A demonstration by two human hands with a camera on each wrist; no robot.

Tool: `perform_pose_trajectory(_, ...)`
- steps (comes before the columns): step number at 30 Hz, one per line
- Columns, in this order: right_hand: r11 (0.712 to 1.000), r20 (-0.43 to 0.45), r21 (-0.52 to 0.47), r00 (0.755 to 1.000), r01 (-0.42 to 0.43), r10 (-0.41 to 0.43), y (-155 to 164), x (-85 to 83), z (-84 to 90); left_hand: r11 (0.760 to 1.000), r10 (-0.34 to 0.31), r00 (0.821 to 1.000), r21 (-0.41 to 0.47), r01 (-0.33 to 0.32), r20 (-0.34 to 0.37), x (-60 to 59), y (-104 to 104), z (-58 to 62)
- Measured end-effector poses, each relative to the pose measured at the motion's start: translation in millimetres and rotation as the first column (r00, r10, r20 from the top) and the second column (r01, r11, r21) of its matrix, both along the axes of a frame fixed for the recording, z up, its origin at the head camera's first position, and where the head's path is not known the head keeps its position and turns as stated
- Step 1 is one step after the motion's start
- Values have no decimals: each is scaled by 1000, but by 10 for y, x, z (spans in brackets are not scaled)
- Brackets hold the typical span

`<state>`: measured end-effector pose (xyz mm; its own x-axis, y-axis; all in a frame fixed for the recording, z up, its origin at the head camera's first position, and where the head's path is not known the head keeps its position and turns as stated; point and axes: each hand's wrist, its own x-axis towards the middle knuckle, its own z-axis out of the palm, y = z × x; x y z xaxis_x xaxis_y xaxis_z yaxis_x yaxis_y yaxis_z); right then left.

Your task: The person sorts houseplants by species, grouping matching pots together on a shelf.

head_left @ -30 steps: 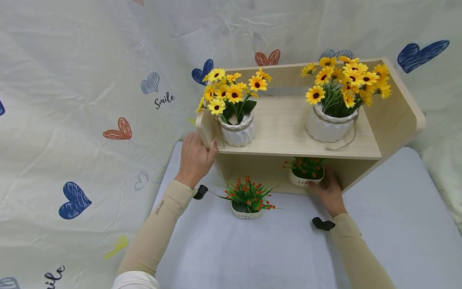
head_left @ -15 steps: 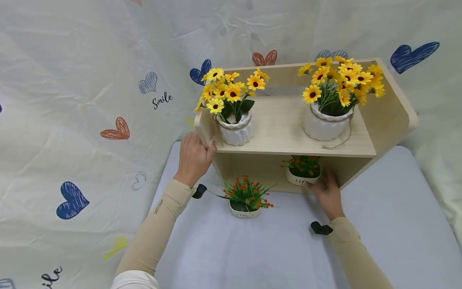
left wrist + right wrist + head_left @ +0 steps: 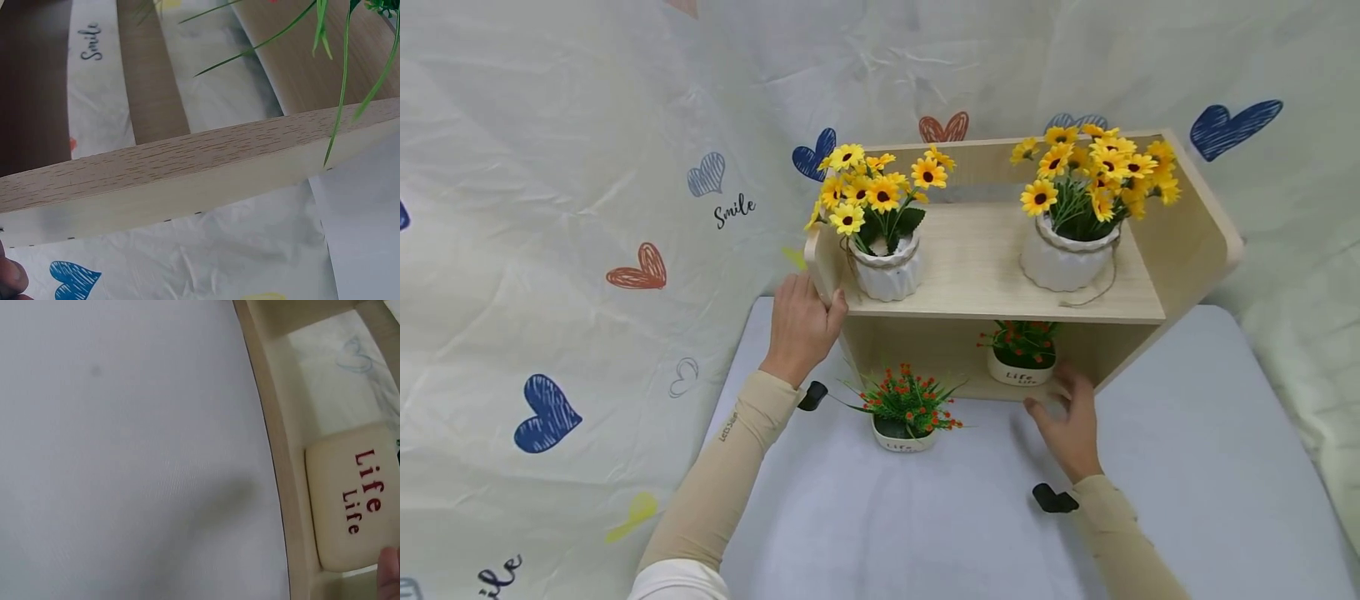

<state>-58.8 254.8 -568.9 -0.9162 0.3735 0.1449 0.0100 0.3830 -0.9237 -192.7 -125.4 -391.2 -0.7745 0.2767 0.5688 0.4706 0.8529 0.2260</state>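
Observation:
A light wooden shelf [image 3: 970, 271] has two tiers. My left hand [image 3: 801, 329] grips its left side panel, thumb at the front edge; in the left wrist view a fingertip [image 3: 11, 275] shows by the panel. On the lower tier, toward the right, sits a cream pot of red-flowered greenery [image 3: 1021, 373] lettered "Life". My right hand [image 3: 1071, 425] is just right of this pot, thumb apart from the fingers and off the pot; whether a fingertip touches it I cannot tell. In the right wrist view the same pot [image 3: 344, 500] stands near the shelf's front edge.
A second cream pot with red flowers [image 3: 904, 442] stands on the white-covered table [image 3: 940, 533] before the shelf. White pots of yellow flowers, one left [image 3: 886, 271] and one right [image 3: 1066, 258], stand on the top tier. A heart-printed cloth [image 3: 587, 167] hangs behind.
My right hand has drawn back from the pot on the lower tier, its thumb coming off the pot's front. The left hand keeps its hold. The head view has shifted slightly.

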Motion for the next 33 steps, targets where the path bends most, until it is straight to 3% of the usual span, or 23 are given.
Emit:
perform_pose_trajectory(7,992,-40,-35,992,-119,118,-296,144,323,1000,-1,1000,1,1,-18,-22,-11,-16)
perform_pose_trajectory(11,980,-68,-15,978,-199,197,-455,183,377,1000,-5,1000,2,5,-20,-27,-16,-16)
perform_pose_trajectory(19,965,-111,-47,962,-257,251,-700,202,293,1000,-10,1000,11,10,-4,-18,-6,-8)
perform_pose_trajectory(26,951,-31,-39,952,-306,305,-884,184,251,1000,-10,1000,15,9,2,-19,-13,-7)
perform_pose_trajectory(33,926,28,-30,926,-375,376,-957,119,-170,1000,-18,1000,17,18,-5,-21,-14,-8)
